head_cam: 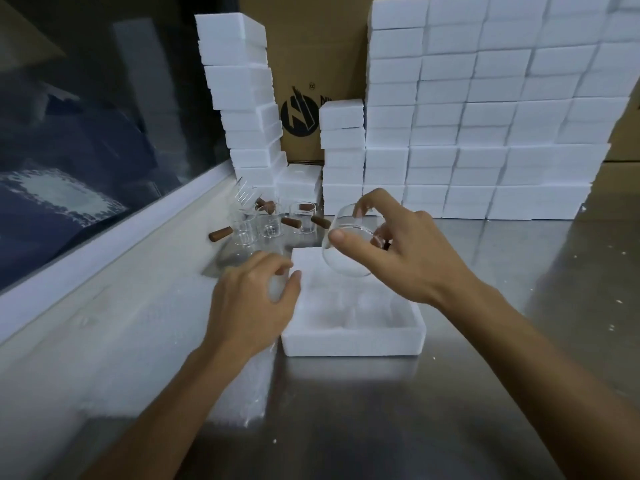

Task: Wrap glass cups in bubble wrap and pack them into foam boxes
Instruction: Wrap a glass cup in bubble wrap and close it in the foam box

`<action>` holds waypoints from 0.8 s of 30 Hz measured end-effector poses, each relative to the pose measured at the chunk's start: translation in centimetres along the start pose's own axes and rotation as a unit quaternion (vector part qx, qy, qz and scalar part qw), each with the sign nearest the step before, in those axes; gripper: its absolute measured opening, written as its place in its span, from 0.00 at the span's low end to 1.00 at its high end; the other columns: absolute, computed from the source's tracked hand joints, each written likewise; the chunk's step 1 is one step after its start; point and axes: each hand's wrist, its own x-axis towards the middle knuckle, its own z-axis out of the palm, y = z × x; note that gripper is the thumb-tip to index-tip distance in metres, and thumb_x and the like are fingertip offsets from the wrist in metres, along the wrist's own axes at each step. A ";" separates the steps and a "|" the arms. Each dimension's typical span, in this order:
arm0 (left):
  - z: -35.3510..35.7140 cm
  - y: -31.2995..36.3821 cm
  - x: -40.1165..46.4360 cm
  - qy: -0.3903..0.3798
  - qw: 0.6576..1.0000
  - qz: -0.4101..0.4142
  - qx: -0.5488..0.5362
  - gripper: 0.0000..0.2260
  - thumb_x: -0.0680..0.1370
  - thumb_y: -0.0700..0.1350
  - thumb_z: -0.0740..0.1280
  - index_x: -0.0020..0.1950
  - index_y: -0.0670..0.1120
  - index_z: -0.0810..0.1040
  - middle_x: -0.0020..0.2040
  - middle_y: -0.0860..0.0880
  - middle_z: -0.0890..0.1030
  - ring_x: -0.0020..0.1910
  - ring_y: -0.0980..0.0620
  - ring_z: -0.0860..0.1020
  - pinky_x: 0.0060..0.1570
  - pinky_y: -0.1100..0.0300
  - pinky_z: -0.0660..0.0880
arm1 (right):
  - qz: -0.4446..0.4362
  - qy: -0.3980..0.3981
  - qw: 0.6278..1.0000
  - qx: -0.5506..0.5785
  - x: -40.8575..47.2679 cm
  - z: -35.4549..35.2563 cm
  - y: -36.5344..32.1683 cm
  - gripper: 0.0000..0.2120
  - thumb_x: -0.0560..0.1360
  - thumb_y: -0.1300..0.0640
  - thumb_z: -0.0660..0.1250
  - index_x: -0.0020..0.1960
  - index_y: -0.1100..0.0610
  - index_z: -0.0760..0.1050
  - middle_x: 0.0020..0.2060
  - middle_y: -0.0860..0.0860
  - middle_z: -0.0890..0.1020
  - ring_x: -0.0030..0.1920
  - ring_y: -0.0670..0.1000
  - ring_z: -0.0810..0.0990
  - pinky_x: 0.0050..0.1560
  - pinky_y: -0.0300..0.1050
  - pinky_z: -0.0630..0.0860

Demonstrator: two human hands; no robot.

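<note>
An open white foam box [353,337] lies on the steel table in front of me. My right hand [408,251] holds a clear glass cup [343,247] tilted above the box's far edge, thumb and fingers curled around its body. At the box's left wall is my left hand [252,299], its fingers curled over the upper left corner. Behind the box stand several more glass cups with brown wooden handles [270,226].
Tall stacks of white foam boxes [485,126] line the back, with a leaning stack [242,98] at the left and brown cartons behind. A sheet of bubble wrap [121,341] covers the table's left side. Bare steel table [381,427] lies near me.
</note>
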 end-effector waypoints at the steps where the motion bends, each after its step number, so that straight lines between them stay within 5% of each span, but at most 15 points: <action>1: -0.3 -0.7 -0.1 -0.003 0.999 -0.027 0.021 0.05 0.75 0.45 0.72 0.47 0.45 0.82 0.44 0.50 0.83 0.35 0.53 0.73 0.39 0.59 0.72 | -0.004 -0.006 1.000 -0.002 0.1 -0.3 0.2 0.27 0.65 0.20 0.55 0.50 0.40 0.67 0.25 0.48 0.78 0.29 0.45 0.77 0.33 0.48 0.75; 6: -1.2 -3.6 -0.2 -0.063 0.964 -0.206 0.155 0.12 0.77 0.56 0.69 0.49 0.47 0.77 0.45 0.47 0.82 0.42 0.44 0.79 0.49 0.51 0.75 | -0.022 -0.048 0.998 -0.037 0.4 -1.7 0.3 0.31 0.59 0.19 0.62 0.49 0.41 0.70 0.27 0.42 0.76 0.32 0.41 0.76 0.33 0.41 0.71; 12: -1.1 -4.2 -0.3 -0.147 0.929 -0.289 0.178 0.14 0.76 0.57 0.70 0.41 0.48 0.77 0.39 0.51 0.79 0.37 0.50 0.75 0.40 0.57 0.69 | -0.038 -0.107 0.993 -0.040 0.7 -2.4 0.5 0.22 0.61 0.32 0.76 0.42 0.42 0.69 0.34 0.42 0.76 0.35 0.44 0.76 0.35 0.38 0.72; 18: -1.4 -4.1 -0.2 -0.111 0.944 -0.274 0.147 0.06 0.77 0.40 0.70 0.40 0.48 0.79 0.42 0.50 0.81 0.40 0.47 0.76 0.41 0.57 0.70 | -0.030 -0.111 0.991 -0.064 1.0 -2.8 1.0 0.22 0.62 0.38 0.77 0.43 0.48 0.70 0.35 0.46 0.77 0.34 0.47 0.74 0.34 0.42 0.73; 24: -2.0 -3.0 0.2 -0.004 0.973 -0.151 0.177 0.05 0.76 0.32 0.68 0.46 0.41 0.76 0.42 0.43 0.78 0.39 0.47 0.71 0.35 0.54 0.67 | -0.026 -0.109 0.993 -0.045 0.9 -2.9 1.1 0.22 0.63 0.38 0.77 0.44 0.48 0.70 0.36 0.46 0.77 0.35 0.48 0.76 0.35 0.44 0.74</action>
